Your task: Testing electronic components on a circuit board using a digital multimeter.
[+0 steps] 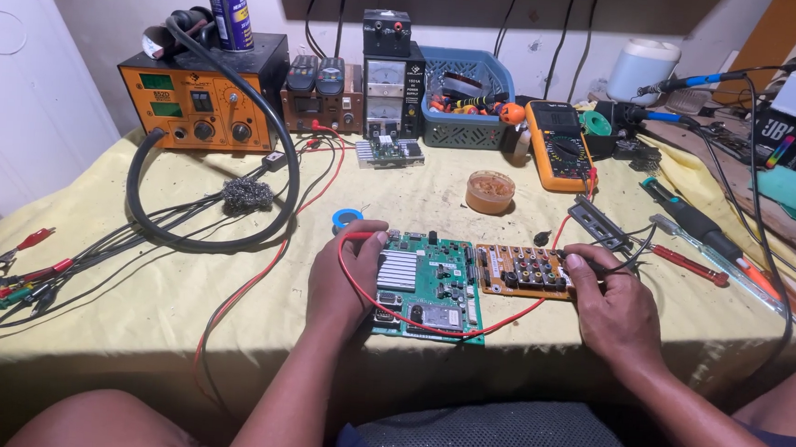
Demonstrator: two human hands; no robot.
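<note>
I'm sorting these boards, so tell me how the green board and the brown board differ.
The green board is larger and roughly square; the brown board is smaller and a narrow strip. The green board carries a ribbed silver heatsink, while the brown board holds rows of round sockets. The left hand rests on the green one, the right hand on the brown. Both lie flat on the yellow cloth, side by side.

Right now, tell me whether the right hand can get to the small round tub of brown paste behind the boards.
Probably yes. The right hand rests on the brown board, and the tub of brown paste sits just beyond on bare yellow cloth; only a thin red wire runs nearby.
</note>
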